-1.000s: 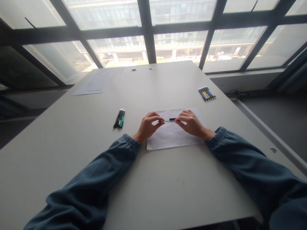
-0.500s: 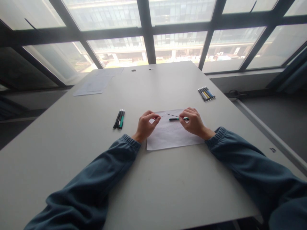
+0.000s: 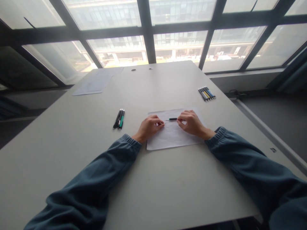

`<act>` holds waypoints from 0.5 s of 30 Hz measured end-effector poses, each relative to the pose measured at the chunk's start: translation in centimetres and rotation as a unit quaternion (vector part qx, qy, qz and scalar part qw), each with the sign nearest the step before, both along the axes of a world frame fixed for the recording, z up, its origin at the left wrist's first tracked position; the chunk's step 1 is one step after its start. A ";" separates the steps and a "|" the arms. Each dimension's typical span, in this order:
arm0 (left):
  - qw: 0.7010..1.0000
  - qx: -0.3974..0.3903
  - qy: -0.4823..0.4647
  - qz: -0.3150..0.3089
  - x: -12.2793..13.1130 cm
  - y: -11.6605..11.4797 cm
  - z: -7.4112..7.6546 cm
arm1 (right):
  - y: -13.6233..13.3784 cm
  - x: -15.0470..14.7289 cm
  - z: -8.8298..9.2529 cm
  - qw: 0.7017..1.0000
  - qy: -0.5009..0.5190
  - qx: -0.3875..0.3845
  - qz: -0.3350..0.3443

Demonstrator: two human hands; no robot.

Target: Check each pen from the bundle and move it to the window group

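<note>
Over a white sheet of paper (image 3: 174,137), my left hand (image 3: 148,127) is closed in a pinch, thumb against forefinger. Whatever sits in that pinch is too small to make out. My right hand (image 3: 192,123) pinches a thin pen refill (image 3: 167,120), whose tip points left toward my left fingertips. Just behind the refill lies a black and green pen barrel (image 3: 173,119) on the paper, partly hidden by my right fingers.
Left of the paper lies a group of several black and green pens (image 3: 119,119). A row of several pens with coloured parts (image 3: 207,94) lies near the right table edge. Further sheets (image 3: 90,83) rest at the far left of the white table (image 3: 144,185), before windows.
Both hands have come lower and closer together over the paper. The refill, formerly slanting behind the left fingertips, now lies nearly level with its tip close to them.
</note>
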State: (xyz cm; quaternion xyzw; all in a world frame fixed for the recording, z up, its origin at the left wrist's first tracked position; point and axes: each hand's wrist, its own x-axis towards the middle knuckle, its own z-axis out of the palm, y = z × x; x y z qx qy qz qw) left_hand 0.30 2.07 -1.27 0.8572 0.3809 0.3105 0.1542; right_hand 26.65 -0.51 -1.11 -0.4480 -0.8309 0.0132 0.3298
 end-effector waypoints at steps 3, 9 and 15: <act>1.000 -0.002 0.015 -0.001 0.0 0.1 0.0 | 0.0 0.0 0.1 1.000 -0.020 -0.017 0.007; 0.999 0.018 -0.022 0.020 0.0 0.0 0.4 | -0.1 0.1 0.2 0.999 -0.032 -0.027 0.010; 0.998 0.024 0.006 0.056 -0.2 0.0 0.6 | -0.2 0.0 0.2 0.999 -0.031 -0.024 -0.011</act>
